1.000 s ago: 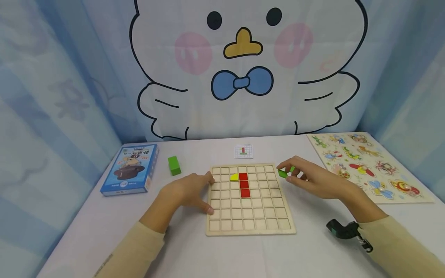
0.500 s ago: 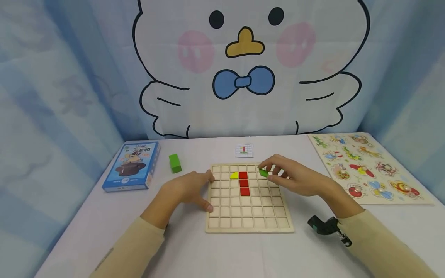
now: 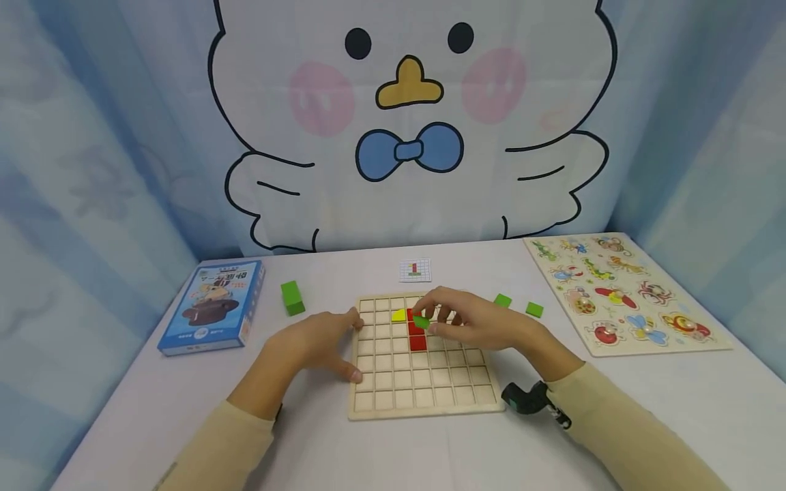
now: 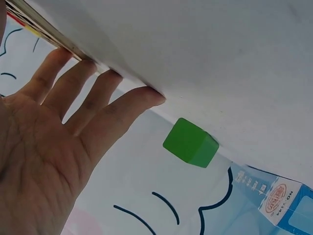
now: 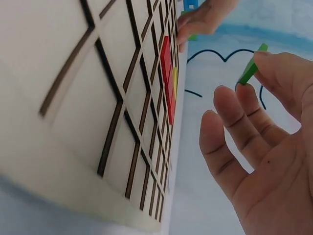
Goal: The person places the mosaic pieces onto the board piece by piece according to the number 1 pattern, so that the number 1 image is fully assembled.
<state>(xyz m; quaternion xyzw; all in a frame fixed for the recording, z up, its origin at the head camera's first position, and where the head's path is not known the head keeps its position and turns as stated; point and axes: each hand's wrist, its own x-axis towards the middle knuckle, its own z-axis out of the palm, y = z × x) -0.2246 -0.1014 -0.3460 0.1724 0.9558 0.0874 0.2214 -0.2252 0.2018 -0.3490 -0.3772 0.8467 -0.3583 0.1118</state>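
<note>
A wooden grid board (image 3: 393, 401) lies on the white table, holding a column of red square tiles (image 3: 417, 343) and a yellow tile (image 3: 398, 315) with a cut corner. My left hand (image 3: 312, 342) rests at the board's left edge, thumb and fingers spread; its fingertips touch the edge in the left wrist view. Over the red column, my right hand (image 3: 469, 319) pinches a thin green square tile (image 5: 252, 67) between thumb and fingertips. That tile overlaps the upper red tiles in the head view. The right wrist view shows it held apart from the board surface.
Two green tiles (image 3: 534, 309) lie right of the board. A green block (image 3: 292, 298) stands to its left, near a blue box (image 3: 211, 310). Behind the board is a small pattern card (image 3: 415, 271). An animal picture board (image 3: 620, 310) lies far right.
My right hand has carried the green tile leftward, from beside the board's right edge to over the red column. My left hand keeps its place at the edge. The head view has shifted slightly.
</note>
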